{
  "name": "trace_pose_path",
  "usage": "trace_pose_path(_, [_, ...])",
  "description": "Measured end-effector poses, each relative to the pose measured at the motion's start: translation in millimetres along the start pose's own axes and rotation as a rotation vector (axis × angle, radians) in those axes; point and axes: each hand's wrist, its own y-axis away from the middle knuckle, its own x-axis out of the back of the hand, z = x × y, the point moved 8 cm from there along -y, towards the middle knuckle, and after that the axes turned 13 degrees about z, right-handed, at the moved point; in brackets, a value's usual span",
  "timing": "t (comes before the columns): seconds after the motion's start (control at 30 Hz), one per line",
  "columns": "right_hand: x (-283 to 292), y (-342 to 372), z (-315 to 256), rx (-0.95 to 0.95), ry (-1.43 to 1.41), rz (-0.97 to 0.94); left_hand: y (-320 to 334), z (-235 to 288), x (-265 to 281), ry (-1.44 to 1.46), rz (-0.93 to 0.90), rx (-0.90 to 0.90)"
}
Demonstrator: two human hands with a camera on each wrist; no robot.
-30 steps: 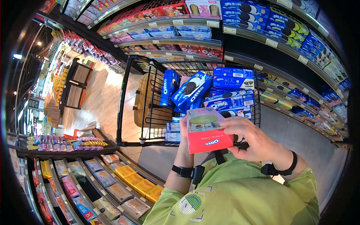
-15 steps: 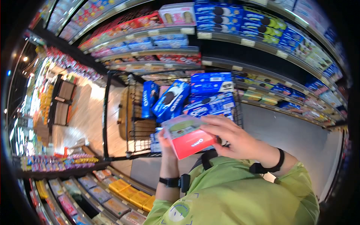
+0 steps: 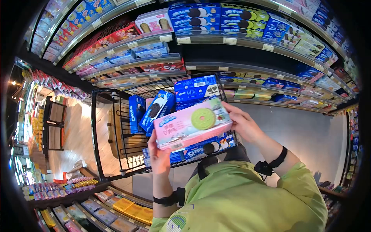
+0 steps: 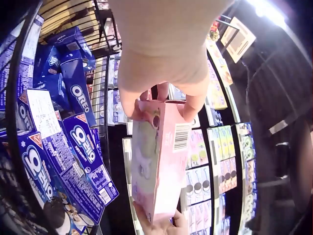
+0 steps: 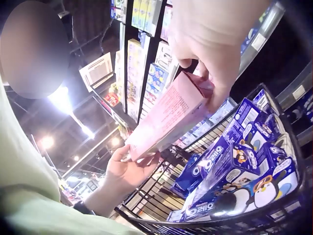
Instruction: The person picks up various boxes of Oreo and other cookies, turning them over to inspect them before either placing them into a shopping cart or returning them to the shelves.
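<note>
Both hands hold a pink Oreo cookie box [image 3: 181, 133] over a shopping cart [image 3: 97, 135]. Its face with a green ring-shaped cookie is turned up toward the head camera. At the left end the left hand [image 3: 159, 157] grips it, thumb and fingers on opposite sides in the left wrist view. The right hand [image 3: 246, 124] grips the other end, its fingers bent around the edge in the right wrist view. Beneath the box lie several blue Oreo boxes [image 3: 157, 111] inside the cart, some stacked, one tilted. Part of that pile is hidden by the pink box.
Shelves of packaged cookies [image 3: 197, 21] run along the far side, beyond the cart. At the lower left stands a display of yellow packs [image 3: 133, 209] and other sweets. Grey floor [image 3: 293, 131] shows to the right, wood-look floor [image 3: 75, 127] to the left.
The pink box has been turned from its red end panel to its broad green-cookie face. The right hand has shifted to its right end. The cart now appears farther left in the head view.
</note>
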Motion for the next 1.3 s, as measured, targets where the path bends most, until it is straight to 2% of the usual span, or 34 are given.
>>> trace_pose_path(0.07, [6.9,1.9,-5.7,0.048,0.077,0.055,1.7,-0.6,-5.8,0.001,-0.007,0.009])
trace_pose_path(0.37, [32.0,13.8,-19.0,0.111,0.112,0.036,2.8,-5.9,-45.5,-0.111,-0.087,0.111])
trace_pose_path(0.5, [55.6,17.0,-21.8,0.14,0.165,0.082,7.1,-23.2,-59.6,-0.22,-0.142,0.131])
trace_pose_path(0.57, [77.6,20.2,-14.8,-0.063,0.069,0.235,10.1,-34.6,-68.8,-0.239,-0.187,0.113])
trace_pose_path(0.67, [117.1,20.8,-10.5,-0.169,-0.053,0.3,21.1,-50.5,-92.8,-0.325,-0.229,0.113])
trace_pose_path(0.73, [143.8,23.6,-19.2,-0.188,-0.063,0.3,30.5,-65.6,-115.8,-0.452,-0.321,0.068])
trace_pose_path(0.8, [176.8,29.1,-27.8,-0.216,-0.072,0.296,37.8,-85.3,-132.8,-0.468,-0.303,0.055])
trace_pose_path(0.87, [220.9,36.7,-36.4,-0.248,-0.109,0.358,49.1,-98.9,-165.4,-0.827,-0.42,-0.159])
trace_pose_path(0.9, [244.0,41.2,-41.1,-0.246,-0.102,0.412,56.9,-98.6,-188.6,-0.935,-0.427,-0.264])
trace_pose_path(0.93, [261.6,45.2,-46.3,-0.249,-0.1,0.407,61.5,-108.0,-201.6,-0.937,-0.42,-0.263])
trace_pose_path(1.0, [306.5,54.9,-55.5,-0.258,-0.029,0.495,73.4,-125.5,-228.3,-1.273,-0.44,-0.512])
trace_pose_path(1.07, [347.7,60.4,-57.4,-0.263,-0.059,0.49,81.3,-145.7,-243.2,-1.374,-0.41,-0.521])
trace_pose_path(1.13, [377.6,67.6,-64.3,-0.265,-0.039,0.526,82.6,-169.0,-247.0,-1.653,-0.32,-0.63])
trace_pose_path(1.27, [416.9,75.5,-69.6,-0.285,-0.017,0.555,82.0,-213.4,-204.2,-1.917,-0.215,-0.451])
trace_pose_path(1.3, [424.7,75.5,-68.1,-0.293,0.01,0.553,84.0,-213.3,-202.4,-1.946,-0.19,-0.517])
